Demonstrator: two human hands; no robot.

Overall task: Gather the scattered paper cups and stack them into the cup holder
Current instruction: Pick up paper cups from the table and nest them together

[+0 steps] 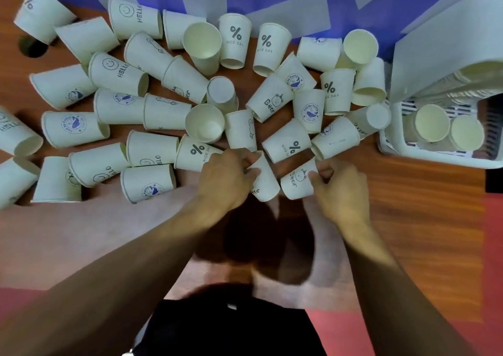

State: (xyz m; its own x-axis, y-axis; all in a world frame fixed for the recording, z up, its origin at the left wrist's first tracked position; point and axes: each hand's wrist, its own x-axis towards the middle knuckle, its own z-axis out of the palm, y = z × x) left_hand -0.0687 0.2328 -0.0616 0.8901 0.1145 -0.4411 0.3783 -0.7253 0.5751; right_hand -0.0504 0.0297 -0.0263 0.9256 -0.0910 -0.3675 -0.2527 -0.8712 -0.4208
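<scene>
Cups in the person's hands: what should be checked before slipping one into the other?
1. The left hand grips the first cup: ok.
2. The right hand pinches the second cup: ok.
3. Both openings face the same way for nesting: cannot tell.
4. Free space around the held cups: not ok, a loose cup lies close beside the second cup.
5. The basket is in sight on the right, with two cups already inside: ok.
</scene>
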